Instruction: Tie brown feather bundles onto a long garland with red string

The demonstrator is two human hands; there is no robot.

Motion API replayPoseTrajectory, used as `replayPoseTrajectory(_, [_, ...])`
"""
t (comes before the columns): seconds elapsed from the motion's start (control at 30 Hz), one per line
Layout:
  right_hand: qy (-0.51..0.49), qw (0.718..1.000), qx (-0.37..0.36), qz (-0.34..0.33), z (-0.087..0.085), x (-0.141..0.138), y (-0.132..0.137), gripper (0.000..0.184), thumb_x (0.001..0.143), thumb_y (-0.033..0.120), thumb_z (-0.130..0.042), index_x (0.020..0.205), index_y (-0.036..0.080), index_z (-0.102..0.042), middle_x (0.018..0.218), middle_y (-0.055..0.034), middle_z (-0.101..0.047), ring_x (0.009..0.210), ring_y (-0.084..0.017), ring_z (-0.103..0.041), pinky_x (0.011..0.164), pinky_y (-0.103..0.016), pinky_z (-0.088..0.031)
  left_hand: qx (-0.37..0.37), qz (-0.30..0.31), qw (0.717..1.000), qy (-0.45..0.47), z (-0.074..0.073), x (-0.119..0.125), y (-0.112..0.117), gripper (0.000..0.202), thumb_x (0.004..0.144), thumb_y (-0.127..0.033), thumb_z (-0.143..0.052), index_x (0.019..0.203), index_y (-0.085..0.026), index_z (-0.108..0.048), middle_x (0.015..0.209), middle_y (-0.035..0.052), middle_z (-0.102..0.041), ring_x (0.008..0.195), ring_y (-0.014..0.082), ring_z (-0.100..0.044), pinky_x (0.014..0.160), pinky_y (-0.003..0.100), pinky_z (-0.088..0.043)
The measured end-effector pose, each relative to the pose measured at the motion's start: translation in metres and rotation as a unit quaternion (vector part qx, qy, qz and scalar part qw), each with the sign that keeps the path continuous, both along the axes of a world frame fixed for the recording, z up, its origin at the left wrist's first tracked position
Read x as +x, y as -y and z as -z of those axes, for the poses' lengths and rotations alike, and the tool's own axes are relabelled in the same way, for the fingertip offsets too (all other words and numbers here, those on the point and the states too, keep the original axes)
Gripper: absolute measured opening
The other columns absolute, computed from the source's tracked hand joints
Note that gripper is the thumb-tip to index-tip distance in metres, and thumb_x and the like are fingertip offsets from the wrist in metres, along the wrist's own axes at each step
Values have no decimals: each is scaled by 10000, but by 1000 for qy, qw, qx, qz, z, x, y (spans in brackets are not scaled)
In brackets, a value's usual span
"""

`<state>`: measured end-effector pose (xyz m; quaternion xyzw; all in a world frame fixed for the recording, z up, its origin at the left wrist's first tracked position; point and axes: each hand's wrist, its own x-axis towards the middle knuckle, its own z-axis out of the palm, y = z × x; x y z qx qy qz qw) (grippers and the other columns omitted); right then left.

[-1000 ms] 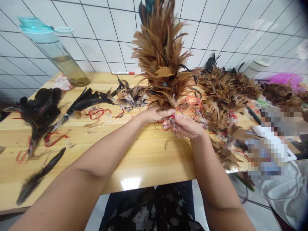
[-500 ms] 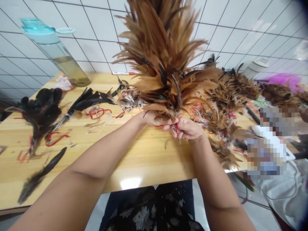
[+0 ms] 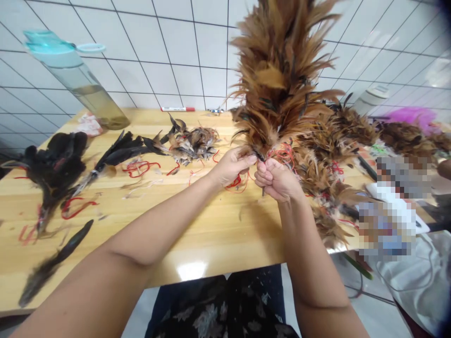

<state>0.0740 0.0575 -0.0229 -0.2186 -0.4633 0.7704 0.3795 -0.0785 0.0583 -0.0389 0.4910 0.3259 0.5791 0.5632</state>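
A large brown feather duster [image 3: 282, 80] stands upright, leaning slightly, in front of the tiled wall. My right hand [image 3: 276, 179] is wrapped round its thin stem, just below the lowest feathers; the stem's end pokes out under the fist. My left hand [image 3: 232, 166] pinches at the lower left edge of the feathers, its fingertips close to the right hand. Exactly what lies between those fingertips is partly hidden. Red string [image 3: 237, 183] lies on the table below the hands, and a tangle of red string [image 3: 286, 152] shows behind the right hand.
Brown feather bundles [image 3: 317, 155] line the right side. Black feathers [image 3: 58, 164], a loose dark feather [image 3: 58, 263] and a feather pile [image 3: 193, 143] lie leftward on the wooden table [image 3: 218, 234]. Behind stand a water bottle [image 3: 81, 89] and a marker [image 3: 178, 109]. A white cable [image 3: 428, 263] hangs right.
The feather duster has swung to the right and more upright. My right hand has risen slightly and closed round the stem; the left hand has shifted up a little, its fingers drawn apart from the right.
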Motion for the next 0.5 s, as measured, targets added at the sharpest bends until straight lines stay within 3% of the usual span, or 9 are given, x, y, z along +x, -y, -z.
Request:
replayPoseTrajectory(0.1, [-4, 999, 14, 30, -2, 0, 2, 376, 804, 380, -673, 599, 187, -424, 487, 82, -280, 422, -45, -161, 445, -211, -125, -40, 5, 997, 70, 0, 12, 1, 368, 591, -344, -805, 704, -162, -505, 575, -75, -423, 436, 15, -228, 419, 184, -161])
replayPoseTrajectory(0.27, [41, 997, 42, 58, -5, -3, 7, 404, 736, 478, -719, 616, 191, -460, 480, 85, -285, 428, -48, -162, 442, -215, -111, -56, -44, 995, 64, -1, 16, -4, 306, 565, -213, -767, 643, -159, -476, 535, -87, -388, 426, 6, -222, 416, 172, -157])
replayPoseTrajectory(0.4, [83, 991, 58, 91, -3, -4, 5, 477, 693, 562, -726, 621, 201, -422, 504, 83, -303, 448, -51, -196, 443, -208, -151, -65, -85, 993, 50, -2, 16, -3, 344, 538, -231, -803, 656, -161, -487, 552, -79, -451, 452, 18, -316, 437, 177, -216])
replayPoseTrajectory(0.5, [122, 974, 77, 172, 4, -4, -3, 451, 717, 529, -713, 640, 209, -404, 567, 66, -360, 487, -62, -260, 468, -207, -239, -38, -91, 994, 53, -5, 19, 2, 365, 547, -252, -827, 723, -169, -519, 613, -61, -510, 556, 55, -468, 528, 192, -349])
